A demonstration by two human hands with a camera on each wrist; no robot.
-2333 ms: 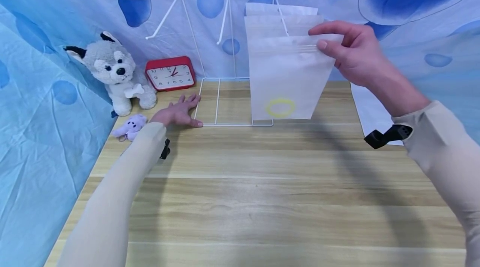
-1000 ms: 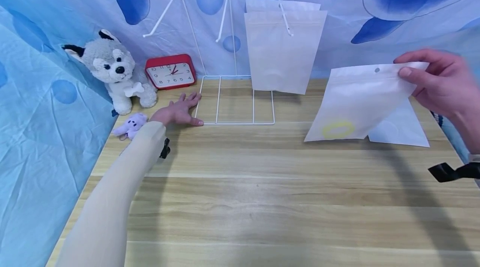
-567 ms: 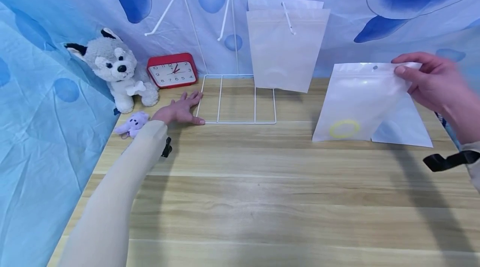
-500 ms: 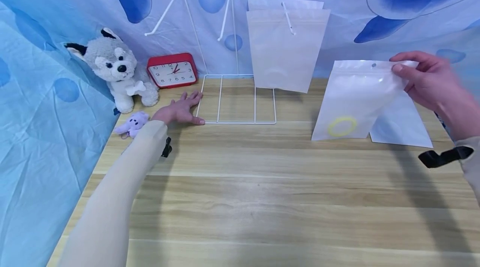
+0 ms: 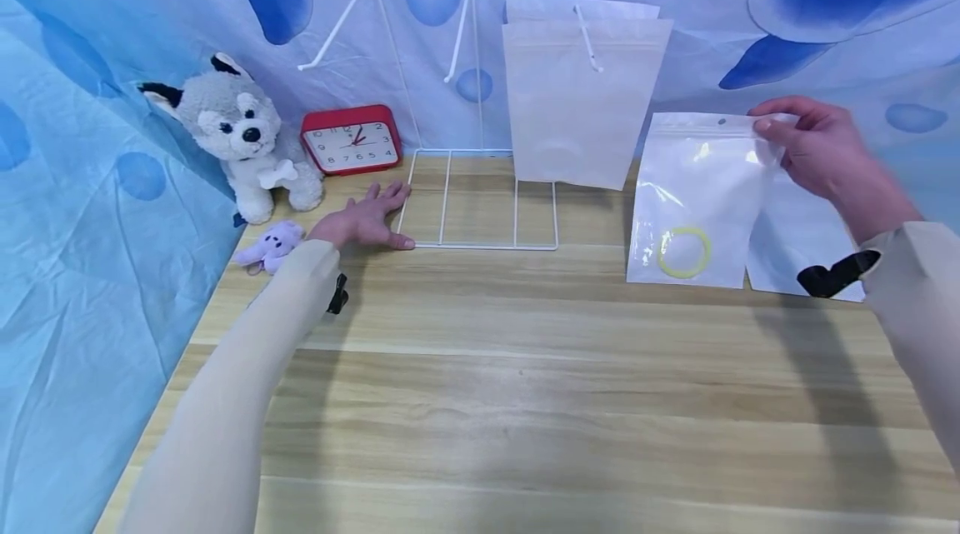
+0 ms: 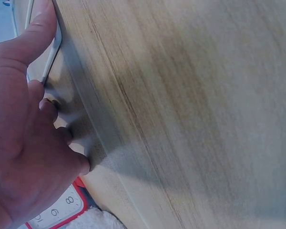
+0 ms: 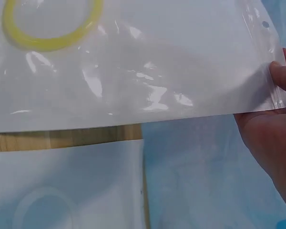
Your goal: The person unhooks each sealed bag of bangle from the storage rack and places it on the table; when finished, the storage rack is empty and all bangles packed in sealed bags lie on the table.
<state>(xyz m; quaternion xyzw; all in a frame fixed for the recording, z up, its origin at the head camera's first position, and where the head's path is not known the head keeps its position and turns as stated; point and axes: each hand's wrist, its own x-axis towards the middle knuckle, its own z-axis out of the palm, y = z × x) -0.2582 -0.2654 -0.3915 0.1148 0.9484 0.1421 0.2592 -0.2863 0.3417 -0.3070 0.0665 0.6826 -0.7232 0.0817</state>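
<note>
My right hand [image 5: 821, 155] pinches the top right corner of a white zip bag [image 5: 705, 192], thumb in front. A yellow ring [image 7: 50, 44] shows through its clear face. The bag's lower edge is at the tabletop; whether it lies flat I cannot tell. Another white bag [image 5: 798, 242] lies on its right, partly covered, with a pale ring [image 7: 47, 192] faintly visible in the right wrist view. My left hand [image 5: 367, 217] rests, fingers spread, on the left end of a white wire rack [image 5: 487, 247]. White bags [image 5: 581, 101] hang from the rack's right hook.
The rack's left hook [image 5: 333, 30] and middle hook [image 5: 459, 30] stick out bare. A red clock [image 5: 351, 140], a plush husky [image 5: 247, 138] and a small purple plush [image 5: 273, 244] stand to the left. A blue curtain [image 5: 67, 184] hangs behind the wooden table [image 5: 517, 401].
My right hand has carried the ringed bag from in front of the right hook to the table's right side, then shifted slightly left with it. The left hand stays on the rack.
</note>
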